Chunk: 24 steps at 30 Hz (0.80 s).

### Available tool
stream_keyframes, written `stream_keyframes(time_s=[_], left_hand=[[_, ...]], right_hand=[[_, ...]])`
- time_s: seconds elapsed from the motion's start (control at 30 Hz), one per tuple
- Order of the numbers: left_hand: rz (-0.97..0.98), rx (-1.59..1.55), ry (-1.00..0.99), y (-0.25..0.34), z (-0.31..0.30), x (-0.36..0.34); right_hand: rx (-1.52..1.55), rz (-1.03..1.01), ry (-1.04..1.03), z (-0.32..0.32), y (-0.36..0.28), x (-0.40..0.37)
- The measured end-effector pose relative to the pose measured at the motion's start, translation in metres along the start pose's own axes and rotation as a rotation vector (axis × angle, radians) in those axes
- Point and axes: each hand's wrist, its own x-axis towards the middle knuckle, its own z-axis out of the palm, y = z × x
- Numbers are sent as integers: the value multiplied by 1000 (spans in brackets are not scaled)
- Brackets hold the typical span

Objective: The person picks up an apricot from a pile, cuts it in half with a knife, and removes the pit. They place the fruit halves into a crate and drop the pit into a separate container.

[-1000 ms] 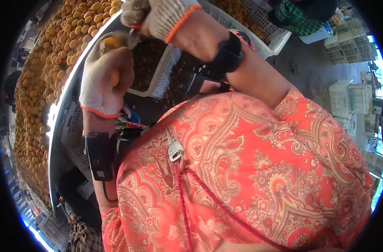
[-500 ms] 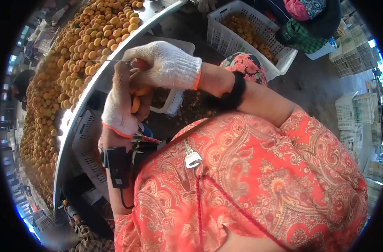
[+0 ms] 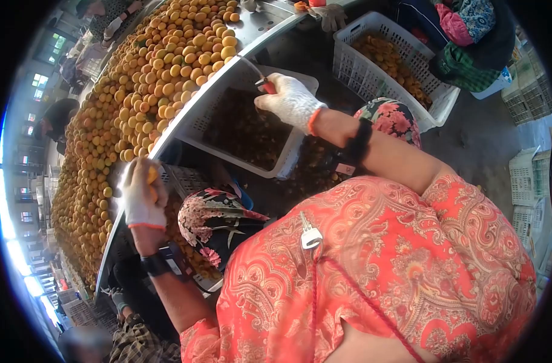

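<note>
My left hand (image 3: 144, 195), in a white glove with bare-looking stained fingers, is closed around orange fruit (image 3: 152, 176) at the metal table's edge (image 3: 167, 134). Many orange fruits (image 3: 161, 78) are heaped on the table beyond it. To the right, my right hand (image 3: 291, 101), also gloved, grips a red-handled tool (image 3: 266, 85) whose thin metal end points up and left. Beneath that hand is a pale crate (image 3: 282, 166) with dark, wet-looking contents (image 3: 246, 130). The two hands are well apart.
A white crate (image 3: 430, 118) of orange fruit pieces (image 3: 388, 60) stands at upper right beside a seated co-worker (image 3: 476, 54). Another worker's glove (image 3: 332, 17) is near the table's top edge. More people are at left. Stacked crates (image 3: 524, 175) line the right. Floral-covered knees (image 3: 206, 221) are below the table.
My hands have separated: the left moved down and left with the fruit, the right moved right with the tool. The camera view has shifted, exposing the crate between them.
</note>
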Motion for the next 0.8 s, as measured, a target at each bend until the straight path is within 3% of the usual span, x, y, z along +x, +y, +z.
stream_keyframes(time_s=[0.1, 0.13, 0.2, 0.23, 0.3, 0.37, 0.47, 0.57, 0.63, 0.7, 0.73, 0.8], left_hand=[[-109, 57, 144, -29, -68, 24], [-118, 67, 150, -46, -93, 38], [-135, 361, 284, -84, -139, 72], [-142, 358, 243, -74, -178, 70], [59, 1175, 429, -78, -191, 84], [119, 957, 447, -26, -136, 76], [326, 612, 182, 1, -71, 103], [389, 860, -3, -7, -34, 162], [466, 948, 12, 1, -8, 191], [554, 749, -137, 18, 14, 206], [241, 512, -263, 33, 28, 209], [205, 470, -306, 47, 57, 201]], right_hand=[[23, 66, 34, 1, 24, 5], [128, 186, -8, -1, 21, 2], [344, 340, -78, 0, 18, -4], [333, 360, -44, 5, -19, -44], [440, 364, -49, 1, -15, -51], [476, 379, -45, 5, -14, -55], [633, 452, -84, 7, -21, -60], [459, 474, -119, 10, -39, -66], [420, 450, -128, 12, -36, -67], [354, 483, -136, 7, -35, -69], [248, 492, -152, 4, -34, -68], [140, 440, -131, 1, -29, -66]])
